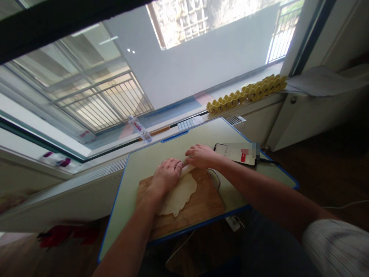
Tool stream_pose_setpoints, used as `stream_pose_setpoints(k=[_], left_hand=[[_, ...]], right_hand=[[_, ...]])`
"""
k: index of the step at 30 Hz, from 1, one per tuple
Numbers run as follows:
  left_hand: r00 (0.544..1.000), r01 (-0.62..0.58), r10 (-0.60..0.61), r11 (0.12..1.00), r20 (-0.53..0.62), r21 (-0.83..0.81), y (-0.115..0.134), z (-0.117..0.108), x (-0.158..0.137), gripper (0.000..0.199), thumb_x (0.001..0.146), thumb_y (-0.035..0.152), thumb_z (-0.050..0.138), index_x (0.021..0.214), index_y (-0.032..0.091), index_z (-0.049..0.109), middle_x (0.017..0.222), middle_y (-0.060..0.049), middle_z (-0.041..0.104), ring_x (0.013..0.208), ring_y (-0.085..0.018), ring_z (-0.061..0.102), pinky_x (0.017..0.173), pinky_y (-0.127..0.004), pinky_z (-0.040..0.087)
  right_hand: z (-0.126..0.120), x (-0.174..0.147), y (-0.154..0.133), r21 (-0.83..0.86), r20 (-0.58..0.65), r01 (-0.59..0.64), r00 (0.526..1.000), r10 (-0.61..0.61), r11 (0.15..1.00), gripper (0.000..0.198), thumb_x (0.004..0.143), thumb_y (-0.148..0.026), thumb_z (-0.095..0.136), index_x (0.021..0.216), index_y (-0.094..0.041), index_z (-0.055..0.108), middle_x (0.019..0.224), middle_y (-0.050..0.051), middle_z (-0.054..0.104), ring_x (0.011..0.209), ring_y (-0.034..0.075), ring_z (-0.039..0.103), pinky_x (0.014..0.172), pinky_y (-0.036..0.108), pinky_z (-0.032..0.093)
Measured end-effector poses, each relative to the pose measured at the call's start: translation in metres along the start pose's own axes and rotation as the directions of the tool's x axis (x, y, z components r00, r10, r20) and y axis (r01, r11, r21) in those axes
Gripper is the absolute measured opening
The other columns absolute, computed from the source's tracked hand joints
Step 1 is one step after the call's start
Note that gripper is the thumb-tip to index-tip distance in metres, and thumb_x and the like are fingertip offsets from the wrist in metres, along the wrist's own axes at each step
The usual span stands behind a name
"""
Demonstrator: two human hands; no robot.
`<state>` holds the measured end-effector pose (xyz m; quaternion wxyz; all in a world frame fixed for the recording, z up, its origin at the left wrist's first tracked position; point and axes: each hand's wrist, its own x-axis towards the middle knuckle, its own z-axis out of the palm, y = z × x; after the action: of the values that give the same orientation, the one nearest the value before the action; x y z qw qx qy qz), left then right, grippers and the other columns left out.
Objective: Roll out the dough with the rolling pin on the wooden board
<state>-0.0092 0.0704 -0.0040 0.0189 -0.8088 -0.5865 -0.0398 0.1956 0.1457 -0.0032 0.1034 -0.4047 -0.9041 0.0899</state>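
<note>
A flat sheet of dough, pale and uneven at the edge, lies on a wooden cutting board. Across the far end of the dough runs a light-coloured rolling pin, mostly covered by my hands. My left hand is closed over its left part, fingers curled. Around the right part is my right hand, also closed, close beside the left one. A metal handle sticks out at the board's right side.
The board rests on a small pale green table with blue edging. A phone with a cable lies at right. Along the windowsill are a clear plastic bottle and yellow egg trays. A power strip is below the front edge.
</note>
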Motion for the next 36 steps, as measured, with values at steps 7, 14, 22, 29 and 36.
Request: stream_pose_setpoints(k=[7, 14, 22, 29, 36], left_hand=[[0.994, 0.085, -0.083, 0.996, -0.077, 0.024, 0.03, 0.002, -0.025, 0.043, 0.111, 0.044, 0.032, 0.138, 0.027, 0.061, 0.143, -0.011, 0.066, 0.131, -0.031, 0.059, 0.112, -0.053, 0.046], [0.99, 0.143, -0.143, 0.988, -0.017, 0.053, 0.024, -0.002, -0.011, 0.044, 0.111, 0.046, 0.034, 0.14, 0.028, 0.061, 0.149, -0.009, 0.062, 0.138, -0.029, 0.054, 0.115, -0.052, 0.044], [0.999, 0.021, -0.023, 0.997, 0.029, 0.068, -0.013, -0.003, 0.021, 0.03, 0.105, 0.037, 0.053, 0.131, 0.03, 0.068, 0.142, -0.008, 0.066, 0.135, -0.025, 0.056, 0.116, -0.045, 0.045], [0.999, -0.044, 0.042, 0.998, 0.027, 0.05, -0.014, -0.001, 0.019, 0.031, 0.107, 0.033, 0.047, 0.127, 0.025, 0.07, 0.139, -0.01, 0.068, 0.135, -0.025, 0.057, 0.116, -0.046, 0.046], [0.999, 0.0, -0.002, 0.998, 0.034, 0.065, 0.01, -0.005, 0.001, 0.035, 0.109, 0.031, 0.042, 0.133, 0.023, 0.067, 0.14, -0.012, 0.068, 0.136, -0.026, 0.058, 0.115, -0.047, 0.048]], right_hand=[[0.0, -0.001, 0.0, 0.016, 0.007, -0.002, 1.0, 0.002, 1.0, 0.041, 0.1, -0.043, 0.055, 0.131, -0.023, 0.074, 0.132, 0.012, 0.074, 0.123, 0.027, 0.066, 0.104, 0.035, 0.047], [0.001, 0.0, 0.001, -0.041, 0.013, 0.061, 0.998, -0.061, 0.997, 0.036, 0.104, -0.035, 0.05, 0.125, -0.02, 0.075, 0.128, 0.013, 0.075, 0.121, 0.025, 0.068, 0.105, 0.036, 0.045], [0.003, 0.0, 0.004, -0.103, -0.016, 0.103, 0.994, -0.105, 0.989, 0.036, 0.106, -0.027, 0.043, 0.118, -0.02, 0.076, 0.121, 0.013, 0.077, 0.114, 0.025, 0.07, 0.1, 0.036, 0.046], [0.004, 0.001, 0.003, -0.091, -0.025, 0.082, 0.996, -0.085, 0.992, 0.037, 0.106, -0.028, 0.044, 0.124, -0.02, 0.076, 0.125, 0.013, 0.076, 0.115, 0.025, 0.069, 0.101, 0.036, 0.045], [0.001, 0.0, 0.002, -0.059, -0.01, 0.063, 0.998, -0.064, 0.996, 0.034, 0.104, -0.029, 0.048, 0.12, -0.021, 0.077, 0.125, 0.012, 0.076, 0.117, 0.024, 0.069, 0.103, 0.034, 0.045]])
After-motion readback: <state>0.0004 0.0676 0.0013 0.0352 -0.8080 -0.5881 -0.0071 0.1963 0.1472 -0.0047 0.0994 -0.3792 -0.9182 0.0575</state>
